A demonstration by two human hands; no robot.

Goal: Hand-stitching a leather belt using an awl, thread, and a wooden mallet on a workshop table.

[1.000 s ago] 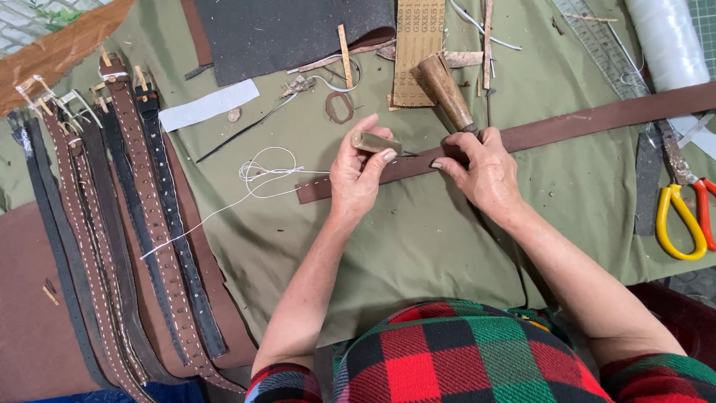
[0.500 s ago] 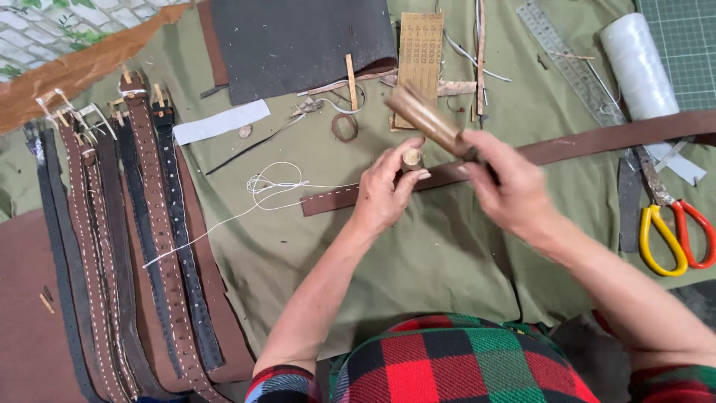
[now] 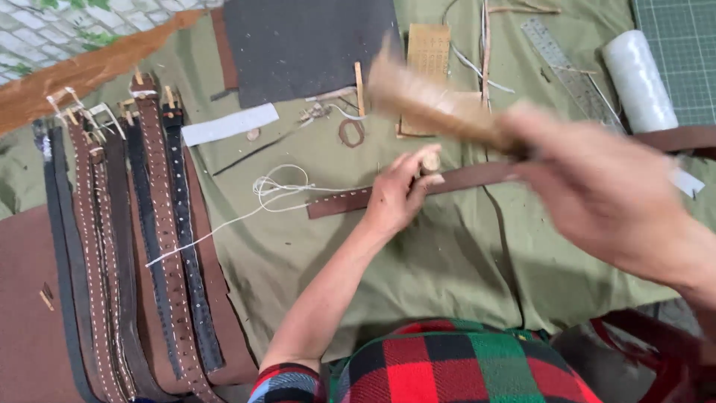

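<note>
A long brown leather strap [image 3: 477, 177] lies across the green cloth [image 3: 418, 261]. My left hand [image 3: 399, 195] rests on it and pinches a small wooden-topped punch [image 3: 429, 162] upright on the strap. My right hand [image 3: 597, 190] is raised and blurred. It grips the handle of a wooden mallet [image 3: 429, 101], whose head hangs above and slightly left of the punch. White thread [image 3: 272, 190] trails from the strap's left end.
Several finished stitched belts [image 3: 142, 239] lie side by side at left on brown leather. A dark leather sheet [image 3: 309, 45], a wooden block [image 3: 426, 56], a metal ruler [image 3: 570, 71], a white roll [image 3: 638, 78] and a cutting mat [image 3: 682, 30] lie along the far side.
My right hand has lifted the mallet off the strap and swung it up. My left hand has stood the punch upright on the strap. The camera has moved closer.
</note>
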